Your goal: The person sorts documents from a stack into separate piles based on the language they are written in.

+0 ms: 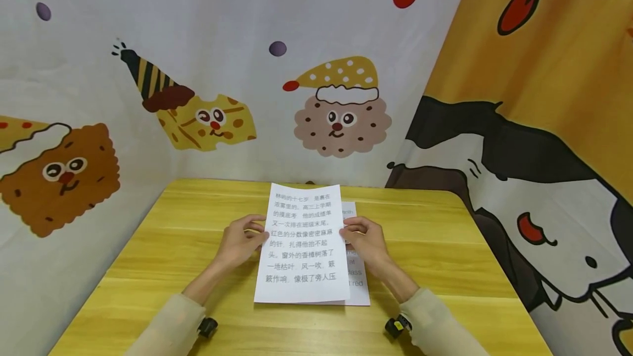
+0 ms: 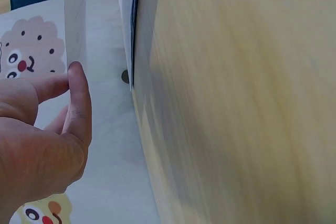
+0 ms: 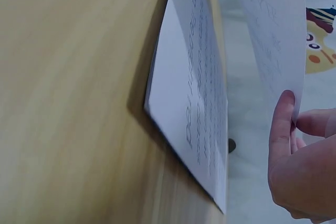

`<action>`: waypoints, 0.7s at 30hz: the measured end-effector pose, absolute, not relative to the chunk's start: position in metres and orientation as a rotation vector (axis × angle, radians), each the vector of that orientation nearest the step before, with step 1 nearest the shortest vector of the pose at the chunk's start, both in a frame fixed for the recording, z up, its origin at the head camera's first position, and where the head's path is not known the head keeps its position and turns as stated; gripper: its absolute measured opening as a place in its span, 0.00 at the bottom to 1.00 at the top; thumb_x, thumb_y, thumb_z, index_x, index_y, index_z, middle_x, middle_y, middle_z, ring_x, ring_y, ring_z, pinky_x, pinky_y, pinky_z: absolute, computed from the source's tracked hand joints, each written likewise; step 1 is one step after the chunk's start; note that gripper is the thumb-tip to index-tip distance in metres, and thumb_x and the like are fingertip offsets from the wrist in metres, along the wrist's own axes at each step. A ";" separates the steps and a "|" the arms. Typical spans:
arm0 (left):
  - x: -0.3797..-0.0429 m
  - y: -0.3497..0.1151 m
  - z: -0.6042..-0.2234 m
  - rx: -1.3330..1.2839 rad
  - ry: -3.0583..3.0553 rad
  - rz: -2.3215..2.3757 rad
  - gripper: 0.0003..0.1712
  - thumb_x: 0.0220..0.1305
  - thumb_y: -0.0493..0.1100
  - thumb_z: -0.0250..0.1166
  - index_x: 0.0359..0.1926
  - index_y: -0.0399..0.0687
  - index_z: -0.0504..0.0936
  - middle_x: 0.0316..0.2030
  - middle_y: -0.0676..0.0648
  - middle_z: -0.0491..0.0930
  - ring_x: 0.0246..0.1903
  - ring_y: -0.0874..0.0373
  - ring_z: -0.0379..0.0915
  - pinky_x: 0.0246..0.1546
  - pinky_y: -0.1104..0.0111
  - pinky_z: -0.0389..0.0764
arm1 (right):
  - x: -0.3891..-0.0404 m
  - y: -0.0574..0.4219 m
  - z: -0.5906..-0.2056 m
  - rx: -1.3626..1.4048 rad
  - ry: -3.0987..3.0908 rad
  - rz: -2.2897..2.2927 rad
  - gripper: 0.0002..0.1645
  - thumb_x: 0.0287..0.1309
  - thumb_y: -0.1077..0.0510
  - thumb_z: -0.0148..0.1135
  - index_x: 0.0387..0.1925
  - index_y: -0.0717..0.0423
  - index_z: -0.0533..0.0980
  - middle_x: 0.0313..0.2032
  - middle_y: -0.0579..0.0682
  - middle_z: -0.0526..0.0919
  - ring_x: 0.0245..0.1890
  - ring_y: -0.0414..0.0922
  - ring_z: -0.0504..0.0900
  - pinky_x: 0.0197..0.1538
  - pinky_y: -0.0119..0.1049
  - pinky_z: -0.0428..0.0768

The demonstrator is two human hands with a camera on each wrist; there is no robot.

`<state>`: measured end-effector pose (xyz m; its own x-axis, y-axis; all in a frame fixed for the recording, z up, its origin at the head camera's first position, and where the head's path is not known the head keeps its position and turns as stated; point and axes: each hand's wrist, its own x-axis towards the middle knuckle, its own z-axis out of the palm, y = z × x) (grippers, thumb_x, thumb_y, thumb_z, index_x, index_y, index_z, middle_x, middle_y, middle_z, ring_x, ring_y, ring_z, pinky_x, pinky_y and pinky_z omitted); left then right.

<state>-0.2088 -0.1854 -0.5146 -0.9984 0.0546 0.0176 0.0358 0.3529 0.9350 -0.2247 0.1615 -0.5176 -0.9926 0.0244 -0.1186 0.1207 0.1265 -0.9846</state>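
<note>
A white sheet of paper (image 1: pixel 300 290) printed with Chinese characters is held up between both hands. My left hand (image 1: pixel 241 242) pinches its left edge between thumb and fingers; the left wrist view shows that same hand (image 2: pixel 50 140) with the sheet (image 2: pixel 75 19) rising nearly edge-on. At the opposite edge, my right hand (image 1: pixel 367 242) pinches the paper, its thumb and finger meeting on the sheet (image 3: pixel 278 30) in the right wrist view. Beneath lies a thin stack of paper (image 1: pixel 360 290) with English print, partly hidden by the held sheet. In the right wrist view the stack (image 3: pixel 181 93) lies apart from the raised sheet.
The wooden table (image 1: pixel 163 268) extends on both sides of the paper. Behind it hangs a white curtain (image 1: pixel 222 4) with cartoon biscuits and cheese. An orange cloth (image 1: pixel 583 59) with a cartoon animal hangs at the right.
</note>
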 end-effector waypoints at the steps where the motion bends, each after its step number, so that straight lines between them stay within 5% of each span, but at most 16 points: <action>1: -0.208 -0.187 -0.514 0.081 2.576 1.770 0.27 0.76 0.33 0.73 0.72 0.38 0.82 0.53 0.32 0.88 0.44 0.48 0.95 0.39 0.57 0.97 | -0.224 0.159 -0.517 0.139 2.303 -2.021 0.16 0.70 0.64 0.75 0.57 0.60 0.86 0.47 0.58 0.90 0.39 0.48 0.91 0.42 0.41 0.96; 21: -0.193 -0.232 -0.517 0.048 2.611 1.695 0.28 0.77 0.33 0.71 0.74 0.34 0.80 0.55 0.29 0.87 0.45 0.46 0.94 0.39 0.62 0.97 | -0.223 0.116 -0.527 -0.039 2.232 -1.962 0.21 0.71 0.65 0.73 0.63 0.64 0.84 0.49 0.62 0.87 0.36 0.48 0.92 0.46 0.45 0.98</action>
